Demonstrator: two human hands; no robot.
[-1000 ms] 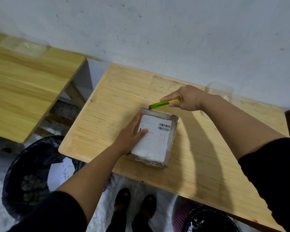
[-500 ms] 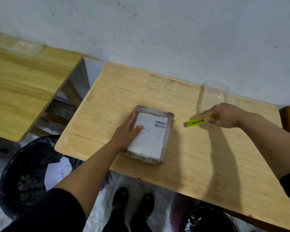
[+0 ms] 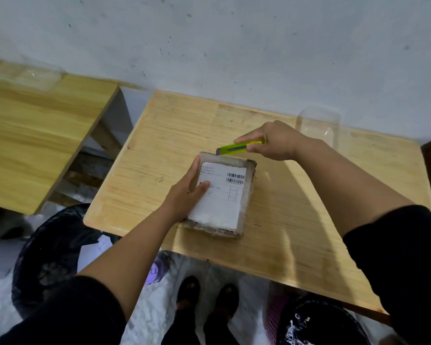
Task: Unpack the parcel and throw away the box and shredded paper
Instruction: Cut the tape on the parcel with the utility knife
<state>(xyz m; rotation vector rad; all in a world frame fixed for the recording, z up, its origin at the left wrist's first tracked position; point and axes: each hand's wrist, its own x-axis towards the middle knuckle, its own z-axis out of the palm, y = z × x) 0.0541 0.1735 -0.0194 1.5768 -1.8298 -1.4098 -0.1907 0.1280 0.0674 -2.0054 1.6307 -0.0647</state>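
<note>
A flat taped parcel with a white shipping label lies on the wooden table in front of me. My left hand rests on the parcel's left side, fingers along its edge and thumb on the label. My right hand grips a yellow-green box cutter, whose tip sits at the parcel's far left corner.
A clear plastic container stands at the table's far right. A black bin sits on the floor at the left, another dark bin under the table's right. A second wooden table with a clear tray is to the left.
My right hand, which had swung the cutter out to the right of the parcel, has brought it back to the parcel's far edge. My left hand stays on the parcel.
</note>
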